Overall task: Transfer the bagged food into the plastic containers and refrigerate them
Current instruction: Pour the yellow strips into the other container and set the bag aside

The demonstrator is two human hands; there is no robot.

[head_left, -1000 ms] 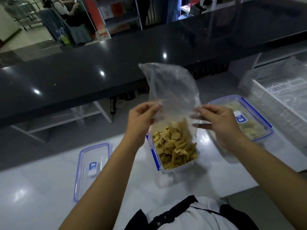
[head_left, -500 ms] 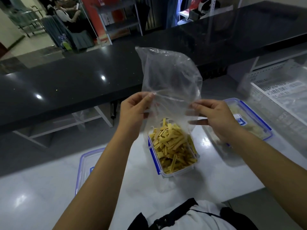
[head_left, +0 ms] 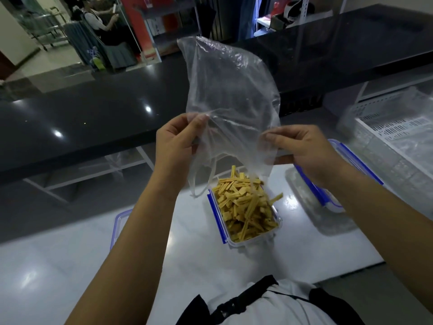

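The crinkled transparent plastic bag point(head_left: 230, 95) is colourless, the cut food strips point(head_left: 243, 207) are yellow-tan, the clear rectangular plastic container point(head_left: 254, 242) carries blue side clasps, the flat lid point(head_left: 117, 228) has a blue rim, the worktop point(head_left: 70, 266) is glossy white, and the raised counter point(head_left: 93, 113) is glossy black.

Bag point(head_left: 230, 95) over heaped container point(head_left: 246, 214)

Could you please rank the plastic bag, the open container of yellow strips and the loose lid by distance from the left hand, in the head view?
1. Plastic bag: pinched in the left hand.
2. Open container: lower right of it.
3. Loose lid: lower left, partly behind the forearm.
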